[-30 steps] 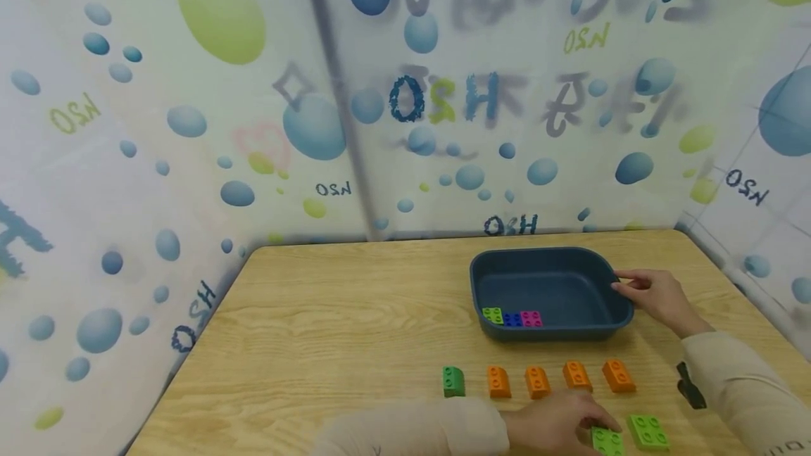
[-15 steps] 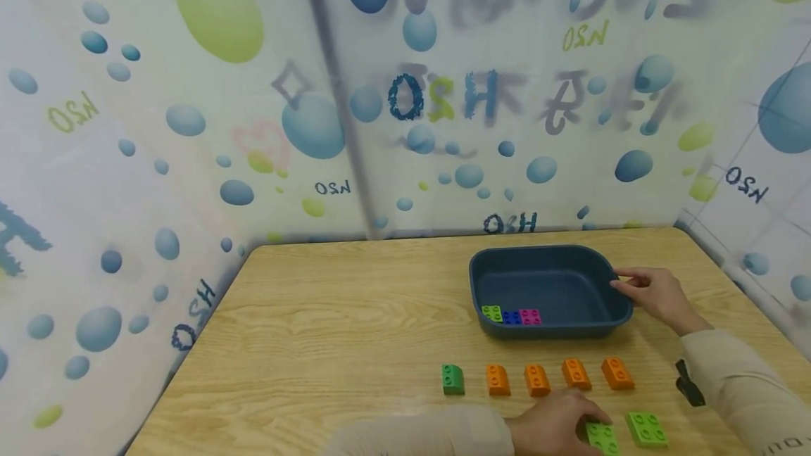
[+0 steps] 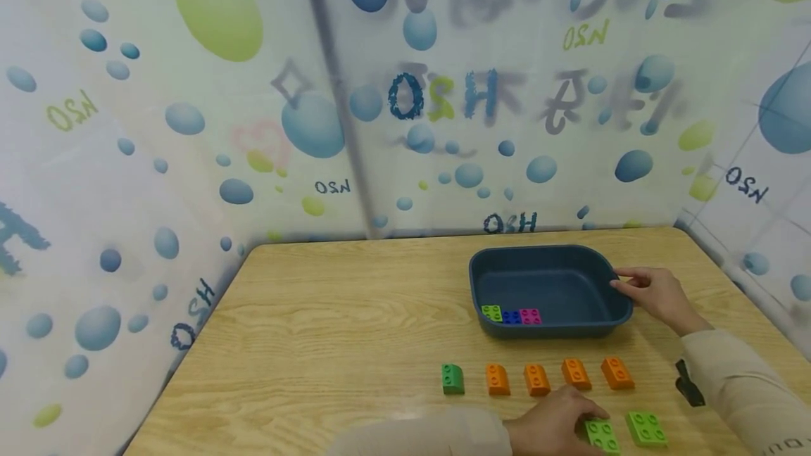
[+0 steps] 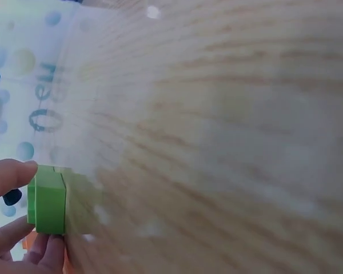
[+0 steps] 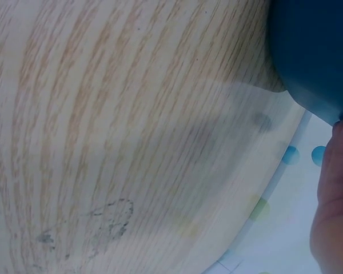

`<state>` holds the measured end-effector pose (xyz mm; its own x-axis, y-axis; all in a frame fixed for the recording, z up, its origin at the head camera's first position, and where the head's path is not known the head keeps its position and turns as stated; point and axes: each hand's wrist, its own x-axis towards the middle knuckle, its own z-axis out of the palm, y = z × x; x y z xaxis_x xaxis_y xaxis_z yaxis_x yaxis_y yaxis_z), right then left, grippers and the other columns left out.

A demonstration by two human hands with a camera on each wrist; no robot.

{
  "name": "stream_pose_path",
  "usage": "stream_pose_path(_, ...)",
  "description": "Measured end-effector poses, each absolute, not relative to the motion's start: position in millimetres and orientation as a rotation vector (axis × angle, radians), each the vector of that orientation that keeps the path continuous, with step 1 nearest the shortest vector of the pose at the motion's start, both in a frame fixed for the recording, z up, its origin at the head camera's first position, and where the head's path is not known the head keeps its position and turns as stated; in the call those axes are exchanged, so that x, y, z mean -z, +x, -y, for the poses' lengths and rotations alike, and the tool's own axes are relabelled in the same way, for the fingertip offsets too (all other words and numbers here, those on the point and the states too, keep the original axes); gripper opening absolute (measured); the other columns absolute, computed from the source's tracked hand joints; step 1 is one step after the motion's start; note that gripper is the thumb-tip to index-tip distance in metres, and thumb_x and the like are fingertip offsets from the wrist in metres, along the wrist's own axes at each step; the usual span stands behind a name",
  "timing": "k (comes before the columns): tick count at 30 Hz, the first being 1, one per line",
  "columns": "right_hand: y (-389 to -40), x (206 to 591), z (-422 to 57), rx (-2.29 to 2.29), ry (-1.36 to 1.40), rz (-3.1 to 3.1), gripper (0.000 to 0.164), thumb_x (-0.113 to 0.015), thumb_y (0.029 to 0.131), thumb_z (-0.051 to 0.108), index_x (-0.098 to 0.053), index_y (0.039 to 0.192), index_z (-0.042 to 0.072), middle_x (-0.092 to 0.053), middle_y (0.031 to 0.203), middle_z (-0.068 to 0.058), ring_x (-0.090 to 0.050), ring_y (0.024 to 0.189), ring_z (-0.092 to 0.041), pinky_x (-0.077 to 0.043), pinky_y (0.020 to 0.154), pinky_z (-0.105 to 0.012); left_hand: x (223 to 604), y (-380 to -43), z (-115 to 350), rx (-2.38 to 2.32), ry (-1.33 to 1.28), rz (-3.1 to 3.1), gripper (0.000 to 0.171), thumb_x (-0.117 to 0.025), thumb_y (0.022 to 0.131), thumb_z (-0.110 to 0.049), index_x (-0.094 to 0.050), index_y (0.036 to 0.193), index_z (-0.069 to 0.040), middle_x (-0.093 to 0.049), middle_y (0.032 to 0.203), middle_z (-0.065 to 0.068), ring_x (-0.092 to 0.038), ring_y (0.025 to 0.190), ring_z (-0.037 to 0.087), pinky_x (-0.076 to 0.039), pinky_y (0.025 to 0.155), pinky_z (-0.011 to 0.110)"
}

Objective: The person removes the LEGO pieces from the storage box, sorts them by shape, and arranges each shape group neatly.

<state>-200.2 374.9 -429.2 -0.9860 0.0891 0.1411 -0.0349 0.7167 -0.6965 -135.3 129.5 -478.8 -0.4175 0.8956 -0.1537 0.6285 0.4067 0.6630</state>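
My left hand (image 3: 554, 424) reaches in at the bottom of the head view and pinches a light green toy brick (image 3: 602, 436) between thumb and fingers. In the left wrist view the same brick (image 4: 50, 200) shows side-on, right at the tabletop. Another light green brick (image 3: 646, 429) lies just to its right. My right hand (image 3: 655, 298) grips the right rim of a dark blue basin (image 3: 551, 331). Inside the basin, along its near wall, sit a light green brick (image 3: 491, 313), a blue brick (image 3: 511, 317) and a magenta brick (image 3: 531, 316).
Between basin and left hand runs a row of bricks: a dark green one (image 3: 453, 379), then several orange ones (image 3: 497, 379). A small black object (image 3: 689, 383) lies beside the right sleeve. The wooden table (image 3: 329, 322) meets patterned curtains at its back and sides.
My left hand has shifted slightly left with the light green brick, widening the gap to the other one a little. The right hand keeps its place on the basin rim.
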Motion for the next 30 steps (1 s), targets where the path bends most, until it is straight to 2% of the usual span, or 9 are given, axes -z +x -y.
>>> stream_pose_path(4,-200.2,429.7,-374.5,-1.118,-0.06,2.765,0.049,-0.056,0.087,0.026,-0.051,0.114,-0.014,-0.06,0.073,-0.009,-0.047,0.053,-0.011,-0.045,0.048,-0.025,495.3,-138.5,-131.8,-0.762,1.2,-2.152,0.043,-0.066,0.08,-0.031,-0.054,0.121,-0.025,-0.051,0.107,-0.022,-0.039,0.086,-0.008,-0.034,0.072,0.009)
stream_pose_path(9,-200.7,430.0,-374.7,-1.093,-0.066,2.766,0.047,-0.056,0.087,0.025,-0.052,0.113,-0.013,-0.06,0.073,-0.009,-0.047,0.054,-0.01,-0.044,0.048,-0.024,481.0,-135.9,-125.0,-0.797,1.175,-2.14,0.041,-0.066,0.08,-0.028,-0.056,0.119,-0.024,-0.051,0.105,-0.023,-0.039,0.082,-0.008,-0.034,0.069,0.009)
stream_pose_path(15,-201.3,429.9,-374.1,-1.132,-0.069,2.765,0.048,-0.057,0.087,0.026,-0.052,0.114,-0.014,-0.062,0.077,-0.011,-0.048,0.054,-0.01,-0.047,0.05,-0.027,473.3,-134.1,-122.7,-0.866,1.097,-2.115,0.04,-0.068,0.079,-0.022,-0.057,0.117,-0.023,-0.05,0.093,-0.02,-0.039,0.077,-0.006,-0.034,0.065,0.01)
stream_pose_path(24,-200.8,429.8,-373.5,-1.11,-0.077,2.776,0.049,-0.057,0.087,0.027,-0.052,0.113,-0.014,-0.061,0.074,-0.009,-0.048,0.054,-0.012,-0.047,0.05,-0.027,517.9,-144.0,-132.4,-0.965,1.039,-2.064,0.04,-0.069,0.077,-0.025,-0.056,0.115,-0.03,-0.047,0.092,-0.02,-0.041,0.079,-0.006,-0.037,0.067,0.013)
stream_pose_path(30,-199.5,428.5,-373.7,-1.089,-0.067,2.769,0.048,-0.056,0.087,0.027,-0.052,0.113,-0.013,-0.06,0.072,-0.008,-0.048,0.053,-0.012,-0.045,0.048,-0.025,515.9,-143.9,-134.8,-0.942,1.046,-2.071,0.042,-0.069,0.077,-0.024,-0.056,0.117,-0.028,-0.047,0.091,-0.018,-0.04,0.078,-0.005,-0.037,0.065,0.013)
